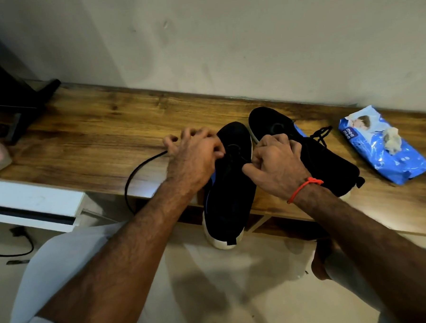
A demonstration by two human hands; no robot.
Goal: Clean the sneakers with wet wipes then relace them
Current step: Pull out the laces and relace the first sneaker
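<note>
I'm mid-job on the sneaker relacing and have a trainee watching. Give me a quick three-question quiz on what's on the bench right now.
1. True or false: the wet wipes pack lies left of both sneakers.
2. Multiple choice: the loose black lace trails from the near sneaker toward A) the wipes pack, B) the bench's front edge on the left, C) the wall.
3. Fill in: a used wipe sits on top of the ____.

Key:
1. False; it lies right of the far sneaker.
2. B; it hangs over the edge, while the left hand and right hand work at the near sneaker's eyelets.
3. Wipes pack.
</note>
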